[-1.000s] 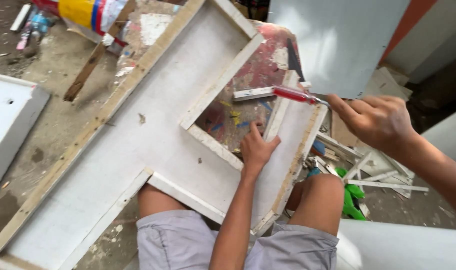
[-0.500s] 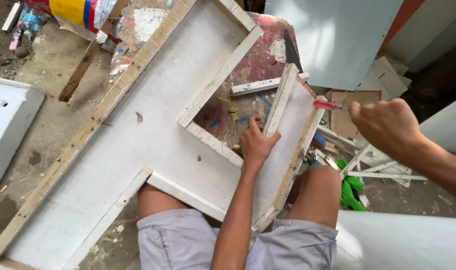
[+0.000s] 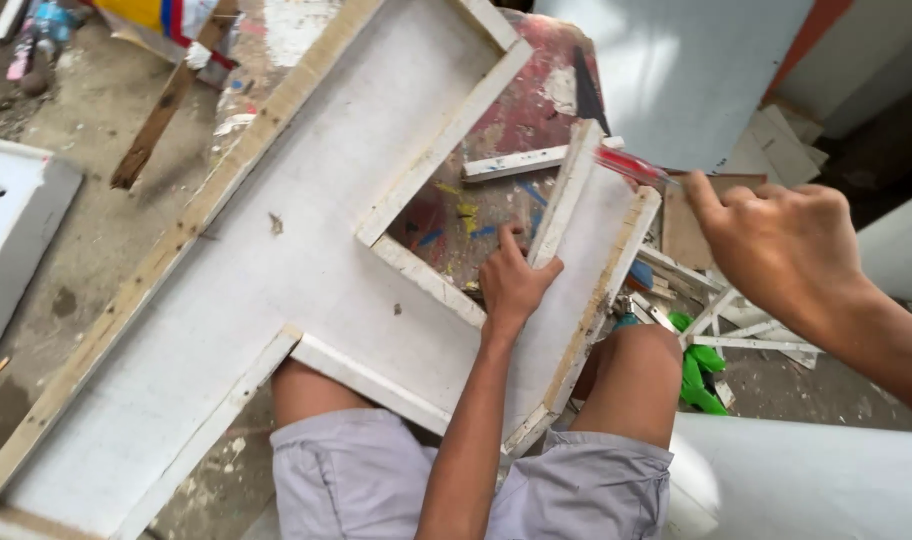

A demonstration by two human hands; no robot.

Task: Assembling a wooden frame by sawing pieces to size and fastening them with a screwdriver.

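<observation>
We're looking straight down at a big white board [image 3: 276, 300] lying across our knees, rimmed with thin upright strips. Our left hand [image 3: 513, 285] is pressed flat against it, fingers spread and released, nothing gripped, the fingertips up against a white strip [image 3: 566, 190] that stands on edge beside the cut-out.

That strip runs long-ways away from us, from the left hand's fingertips up toward the top right, and its far end sits just below the red-handled tool [image 3: 631, 165].

Our right hand [image 3: 781, 245] is off to the right, clenched around the tool's handle; only the red part pokes out past the thumb toward the upper left. We cannot tell what the tip looks like, since it's blurred.

So the left hand is the nearer one, touching the strip's near end, while the tool points at the far end from the right side. Another loose white strip [image 3: 521, 162] lies crosswise in the cut-out, over the paint-splashed red surface [image 3: 516, 110] underneath.
</observation>
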